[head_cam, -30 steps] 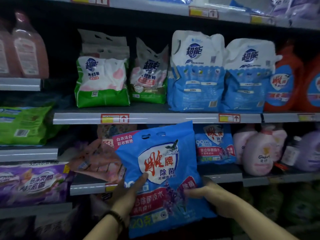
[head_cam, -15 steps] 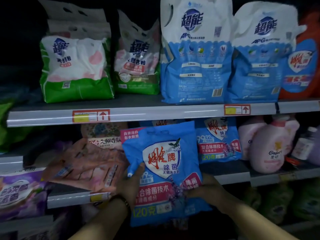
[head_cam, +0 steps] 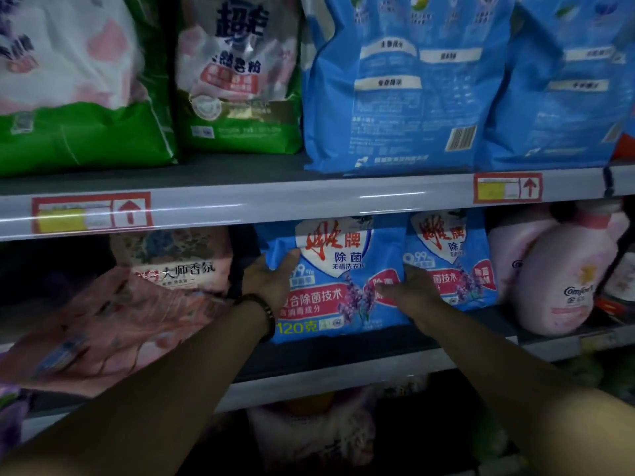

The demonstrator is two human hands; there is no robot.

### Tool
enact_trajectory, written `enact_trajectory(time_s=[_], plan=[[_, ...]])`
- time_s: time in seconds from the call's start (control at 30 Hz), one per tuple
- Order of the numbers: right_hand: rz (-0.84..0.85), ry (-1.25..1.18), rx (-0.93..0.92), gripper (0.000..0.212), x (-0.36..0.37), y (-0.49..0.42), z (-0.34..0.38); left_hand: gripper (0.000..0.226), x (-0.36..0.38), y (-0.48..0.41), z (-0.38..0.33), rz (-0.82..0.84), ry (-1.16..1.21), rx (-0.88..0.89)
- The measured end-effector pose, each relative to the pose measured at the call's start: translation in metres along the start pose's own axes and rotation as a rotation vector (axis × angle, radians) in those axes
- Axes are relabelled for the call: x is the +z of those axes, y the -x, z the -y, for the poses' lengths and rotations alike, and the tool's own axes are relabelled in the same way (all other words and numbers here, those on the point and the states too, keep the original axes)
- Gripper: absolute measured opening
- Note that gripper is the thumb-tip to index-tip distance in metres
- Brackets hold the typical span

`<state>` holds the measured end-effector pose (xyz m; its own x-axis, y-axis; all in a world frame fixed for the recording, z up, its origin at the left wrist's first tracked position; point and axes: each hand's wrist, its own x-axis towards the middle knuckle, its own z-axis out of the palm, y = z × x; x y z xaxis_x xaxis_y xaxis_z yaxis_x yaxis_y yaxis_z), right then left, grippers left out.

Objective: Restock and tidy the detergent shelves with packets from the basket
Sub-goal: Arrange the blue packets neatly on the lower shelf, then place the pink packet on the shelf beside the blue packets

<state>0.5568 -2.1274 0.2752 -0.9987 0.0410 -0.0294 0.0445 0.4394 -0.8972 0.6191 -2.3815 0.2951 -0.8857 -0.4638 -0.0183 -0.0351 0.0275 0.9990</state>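
A: Status?
B: Blue plastic detergent packet (head_cam: 338,280) with a red-lettered white badge sits centre frame, upright on the middle grey metal shelf (head_cam: 343,374).
A: Hands?
B: Both clamped on it. The left hand (head_cam: 271,281) grips the left edge, thumb on the front. The right hand (head_cam: 409,286) holds the right edge, fingers curled in between it and a matching blue packet (head_cam: 453,266) just beside it.
A: Neighbours?
B: Pink floral packet (head_cam: 137,304) tilted at left, pink plastic bottle (head_cam: 556,280) at right. Green-and-white bags (head_cam: 86,132) upper left, one shelf up.
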Motion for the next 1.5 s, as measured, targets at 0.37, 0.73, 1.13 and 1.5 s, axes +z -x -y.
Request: enact_trajectory(time_s=[0.37,0.73,1.13,1.5], plan=[[-0.126,0.299,0.004,0.105,0.039,0.042,-0.027,0.067,0.005,0.007,0.027,-0.033,-0.337,-0.067],[-0.034,0.459,-0.419,0.067,0.113,0.137,0.022,0.018,-0.081,0.097,0.058,-0.113,-0.285,0.311],[0.333,0.714,-0.692,0.084,0.253,0.217,0.076,0.036,-0.211,0.15,0.114,-0.487,-0.057,0.203],[0.365,0.9,-0.699,0.095,0.324,0.203,0.084,0.034,-0.232,0.118,0.132,-0.325,0.55,-0.029]])
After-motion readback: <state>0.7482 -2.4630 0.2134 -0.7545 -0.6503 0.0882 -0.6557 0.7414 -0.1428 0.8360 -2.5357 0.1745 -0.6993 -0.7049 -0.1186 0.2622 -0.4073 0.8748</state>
